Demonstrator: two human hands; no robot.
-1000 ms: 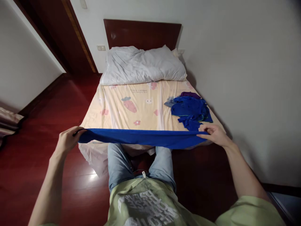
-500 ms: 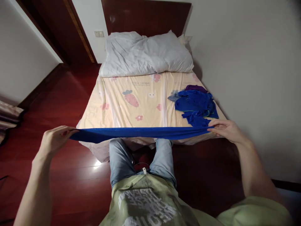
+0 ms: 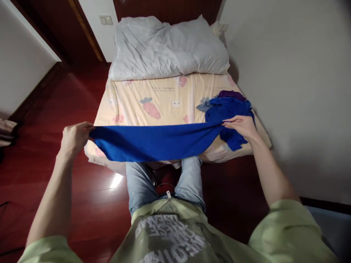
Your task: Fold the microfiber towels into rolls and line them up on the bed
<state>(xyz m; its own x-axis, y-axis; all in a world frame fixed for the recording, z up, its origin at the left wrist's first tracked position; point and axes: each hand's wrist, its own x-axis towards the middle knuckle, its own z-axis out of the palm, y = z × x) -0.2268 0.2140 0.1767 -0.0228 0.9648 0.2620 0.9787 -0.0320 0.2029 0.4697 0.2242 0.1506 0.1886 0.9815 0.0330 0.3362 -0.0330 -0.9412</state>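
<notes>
A long strip of plain blue cloth point(image 3: 156, 143) is stretched between my two hands in front of me; which garment or textile it is, I cannot tell. Its left corner is pinched in my left hand point(image 3: 77, 137), and its right end sits between the thumb and fingers of my right hand point(image 3: 240, 126). The upper edge runs nearly straight while the lower part hangs loosely over the near edge of the bed. Behind my right hand lies a crumpled pile of blue clothes point(image 3: 233, 109), with a purple piece point(image 3: 232, 95) at its back and a grey-blue piece point(image 3: 204, 106) at its left.
The bed point(image 3: 167, 106) has a yellow sheet printed with carrots and flowers. A bulky white quilt point(image 3: 170, 51) lies at its head, against the dark headboard point(image 3: 170, 9). A wall point(image 3: 287, 91) stands close on the right; reddish wooden floor point(image 3: 68, 98) lies left.
Both hands have moved inward and up in the view. The cloth is less tightly stretched and now shows more of its width. My view has tilted slightly downward.
</notes>
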